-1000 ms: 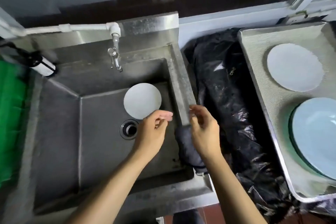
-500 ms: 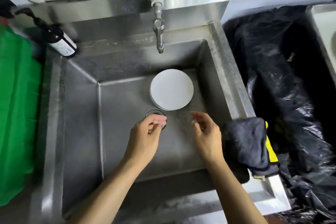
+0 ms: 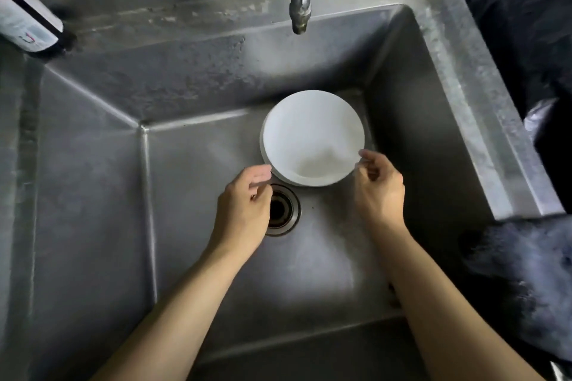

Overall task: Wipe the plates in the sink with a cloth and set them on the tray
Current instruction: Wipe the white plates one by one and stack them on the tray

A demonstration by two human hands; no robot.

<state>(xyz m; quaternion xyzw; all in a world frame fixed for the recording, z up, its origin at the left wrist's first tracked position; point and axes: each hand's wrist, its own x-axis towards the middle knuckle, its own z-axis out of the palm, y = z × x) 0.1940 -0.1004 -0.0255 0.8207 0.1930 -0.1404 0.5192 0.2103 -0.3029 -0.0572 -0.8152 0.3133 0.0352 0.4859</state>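
White plates (image 3: 312,136) stacked flat — in steel sink (image 3: 198,77).

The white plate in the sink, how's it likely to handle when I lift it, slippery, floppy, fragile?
The plate looks rigid and smooth, so probably stiff, not floppy, maybe slick at the rim. It seems to sit on another plate's edge, so it may slide or clink when lifted. It is probably breakable against the steel sink. Both the left hand and right hand flank it.

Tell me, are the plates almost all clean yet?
Not yet. White plates are still stacked in the sink. Both hands, left hand and right hand, are reaching for the top one's edges. The dark cloth lies unused on the sink's right edge. Wiping and moving them to the tray, which is out of view, remain.
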